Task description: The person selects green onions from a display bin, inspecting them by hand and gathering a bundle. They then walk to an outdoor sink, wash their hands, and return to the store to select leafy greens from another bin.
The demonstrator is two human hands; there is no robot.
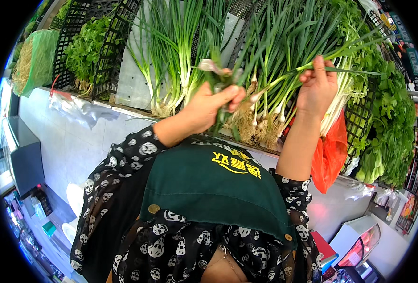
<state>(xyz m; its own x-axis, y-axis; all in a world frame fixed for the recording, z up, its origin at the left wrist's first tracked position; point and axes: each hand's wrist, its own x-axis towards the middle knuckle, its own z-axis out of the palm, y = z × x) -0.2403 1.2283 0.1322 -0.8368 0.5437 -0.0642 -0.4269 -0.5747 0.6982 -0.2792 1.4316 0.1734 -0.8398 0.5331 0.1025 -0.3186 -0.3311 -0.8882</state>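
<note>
My left hand (pixel 214 104) is closed around a small bunch of green leaves and stems, blurred, with a whitish-purple end poking out above the fist. My right hand (pixel 318 85) pinches the green stalk of a young garlic plant (pixel 279 80), whose pale bulb points down and left, close to my left hand. Beneath both hands lies a pile of young garlic plants (pixel 262 122) with white bulbs and tangled roots towards me. Left of them, green onions (pixel 184 67) lie on a pale perforated sheet (pixel 133 79).
Black plastic crates (pixel 104 60) hold leafy herbs (pixel 85 49) at the left. A green mesh bag (pixel 41 58) stands beyond them. White-stalked celery (pixel 338 90), a red plastic bag (pixel 332 152) and bok choy (pixel 369 166) are at the right. Clear plastic bags (pixel 80 108) hang from the stand's front edge.
</note>
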